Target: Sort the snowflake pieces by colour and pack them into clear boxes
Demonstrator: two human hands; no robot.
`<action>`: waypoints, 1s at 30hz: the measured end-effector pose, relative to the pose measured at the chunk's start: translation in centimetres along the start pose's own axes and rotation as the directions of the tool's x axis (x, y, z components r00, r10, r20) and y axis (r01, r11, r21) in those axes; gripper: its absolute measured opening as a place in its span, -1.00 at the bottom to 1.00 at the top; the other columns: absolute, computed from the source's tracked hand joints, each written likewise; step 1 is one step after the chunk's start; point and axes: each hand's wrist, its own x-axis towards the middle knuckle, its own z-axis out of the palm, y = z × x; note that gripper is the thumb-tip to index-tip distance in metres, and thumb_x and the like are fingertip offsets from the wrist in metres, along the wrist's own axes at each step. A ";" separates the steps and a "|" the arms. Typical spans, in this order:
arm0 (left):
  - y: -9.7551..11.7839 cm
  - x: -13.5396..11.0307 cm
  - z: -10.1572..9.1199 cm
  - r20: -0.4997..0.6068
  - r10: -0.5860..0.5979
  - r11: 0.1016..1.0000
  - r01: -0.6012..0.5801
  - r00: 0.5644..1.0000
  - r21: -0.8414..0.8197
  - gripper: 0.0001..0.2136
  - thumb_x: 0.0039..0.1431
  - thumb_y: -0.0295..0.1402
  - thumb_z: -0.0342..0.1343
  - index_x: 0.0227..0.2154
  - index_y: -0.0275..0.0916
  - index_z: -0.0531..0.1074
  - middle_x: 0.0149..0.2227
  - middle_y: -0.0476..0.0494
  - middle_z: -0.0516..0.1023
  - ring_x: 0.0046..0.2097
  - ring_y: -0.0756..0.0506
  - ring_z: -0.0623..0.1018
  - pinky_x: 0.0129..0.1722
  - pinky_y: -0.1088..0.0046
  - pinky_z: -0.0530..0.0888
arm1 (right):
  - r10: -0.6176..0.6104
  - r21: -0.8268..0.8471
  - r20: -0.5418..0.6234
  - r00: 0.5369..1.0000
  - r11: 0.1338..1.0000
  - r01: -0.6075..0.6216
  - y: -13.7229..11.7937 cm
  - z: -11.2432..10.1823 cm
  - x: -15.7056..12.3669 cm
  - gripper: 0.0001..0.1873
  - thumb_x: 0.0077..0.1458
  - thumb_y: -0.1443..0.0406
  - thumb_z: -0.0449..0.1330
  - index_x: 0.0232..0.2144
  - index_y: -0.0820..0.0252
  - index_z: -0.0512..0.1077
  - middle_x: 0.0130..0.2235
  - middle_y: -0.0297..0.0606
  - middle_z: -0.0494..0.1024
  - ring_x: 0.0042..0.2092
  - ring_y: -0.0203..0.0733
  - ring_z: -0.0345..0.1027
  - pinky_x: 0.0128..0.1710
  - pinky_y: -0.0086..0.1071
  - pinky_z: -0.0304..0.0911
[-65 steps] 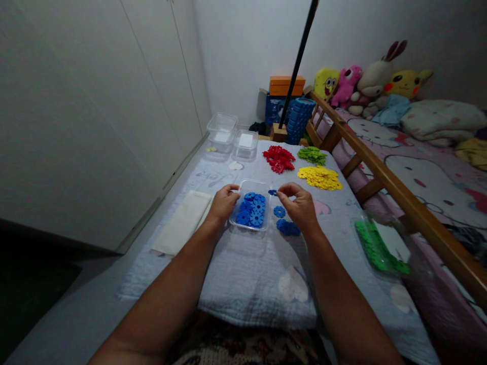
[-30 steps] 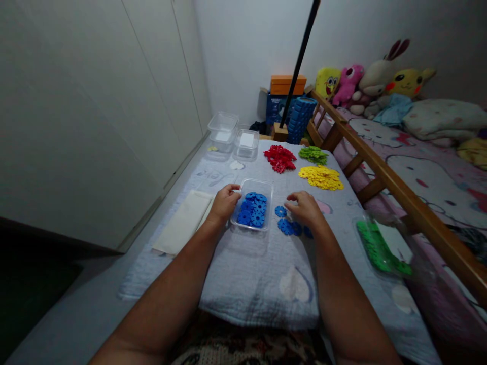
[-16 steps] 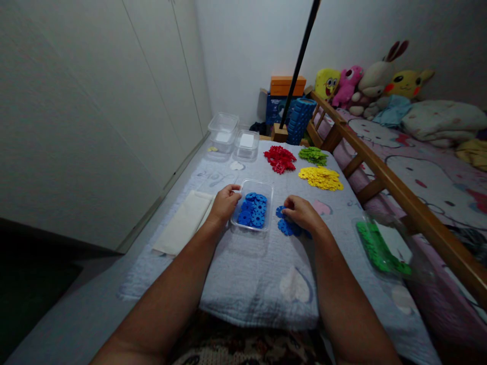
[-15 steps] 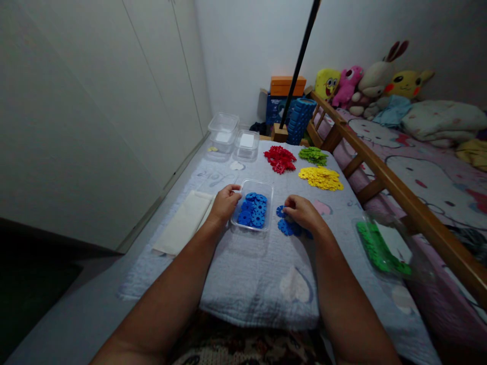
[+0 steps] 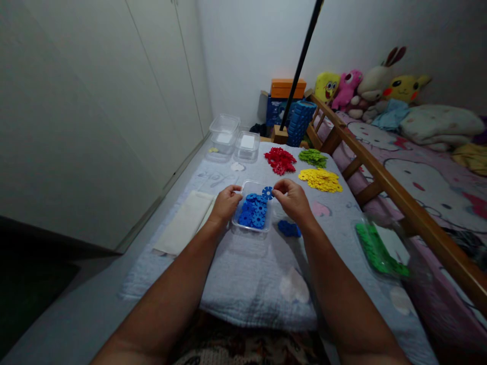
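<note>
A clear plastic box (image 5: 241, 229) with several blue snowflake discs (image 5: 252, 213) in it sits on the pale quilted cloth (image 5: 247, 274). My left hand (image 5: 225, 204) grips the box's left rim, fingers curled. My right hand (image 5: 293, 200) pinches one blue disc (image 5: 267, 192) over the box's far right corner. A few loose blue discs (image 5: 289, 229) lie on the cloth just right of the box, partly hidden by my right wrist.
Piles of red (image 5: 280, 159), light green (image 5: 312, 157) and yellow (image 5: 320, 179) discs lie further back. Two clear boxes (image 5: 235, 139) stand at the far left. A clear box of green discs (image 5: 378, 249) sits right. A folded cloth (image 5: 183, 228) lies left; a wooden bed rail (image 5: 395, 192) runs along the right.
My right hand picked a blue disc from the loose ones on the cloth and carried it up and left over the box. My left hand stayed on the rim.
</note>
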 end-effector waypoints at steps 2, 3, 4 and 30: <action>0.1 0.0 0.0 0.004 -0.002 1.000 0.002 1.000 0.001 -0.66 -0.12 -0.31 0.15 -0.22 -0.28 0.47 -0.62 0.16 0.23 -0.58 0.04 0.20 -0.55 0.52 0.13 | -0.006 -0.105 0.025 1.000 0.994 0.009 -1.0 1.0 0.1 -0.96 0.04 0.29 0.21 -0.41 0.13 0.44 -0.41 -0.36 0.53 -0.31 -0.21 0.36 -0.19 -0.31 0.20; 0.1 -0.1 0.0 0.004 -0.003 1.000 0.003 1.000 -0.001 -0.66 -0.13 -0.31 0.15 -0.22 -0.28 0.47 -0.61 0.16 0.24 -0.58 0.04 0.21 -0.55 0.52 0.14 | -0.008 -0.159 0.036 0.999 0.987 0.014 -1.4 1.5 0.1 -0.97 0.05 0.30 0.22 -0.40 0.12 0.46 -0.39 -0.36 0.55 -0.28 -0.19 0.38 -0.14 -0.28 0.19; 0.2 -0.1 0.0 0.006 -0.005 1.000 0.005 1.000 -0.002 -0.66 -0.13 -0.31 0.14 -0.21 -0.28 0.47 -0.61 0.15 0.25 -0.58 0.04 0.22 -0.55 0.51 0.15 | -0.011 -0.212 0.047 0.999 0.977 0.020 -1.9 1.9 0.1 -0.98 0.06 0.31 0.22 -0.39 0.12 0.47 -0.37 -0.35 0.57 -0.25 -0.17 0.39 -0.10 -0.25 0.17; 0.4 -0.2 0.0 -0.005 -0.009 1.000 0.009 1.000 0.003 -0.70 -0.14 -0.33 0.14 -0.26 -0.26 0.48 -0.62 0.14 0.25 -0.58 0.03 0.23 -0.56 0.52 0.14 | 0.012 -0.453 0.110 0.994 0.891 0.039 3.3 -3.7 -1.4 -0.87 0.11 0.30 0.24 -0.26 0.09 0.56 -0.17 -0.24 0.64 -0.10 -0.07 0.43 0.00 -0.18 0.23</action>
